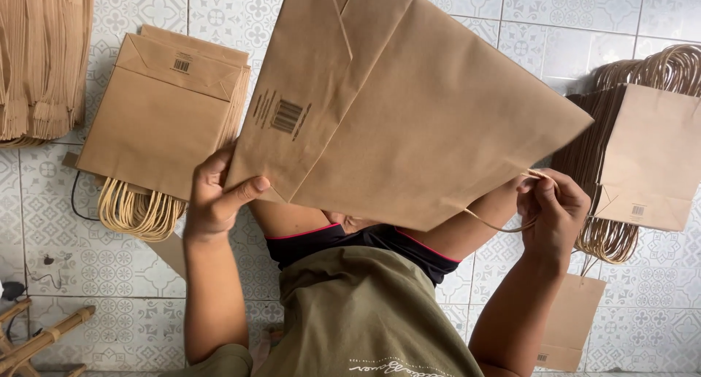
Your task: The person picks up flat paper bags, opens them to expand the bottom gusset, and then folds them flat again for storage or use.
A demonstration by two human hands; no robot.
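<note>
3 bag stacks (164,114) on patterned tiles (109,267)

Even, soft daylight, bright overall; no glare on the tiled floor (44,224); faint soft shadows beside the bag stacks (157,118); sharp focus throughout; slight wide-angle stretch at edges; no motion blur.
</note>
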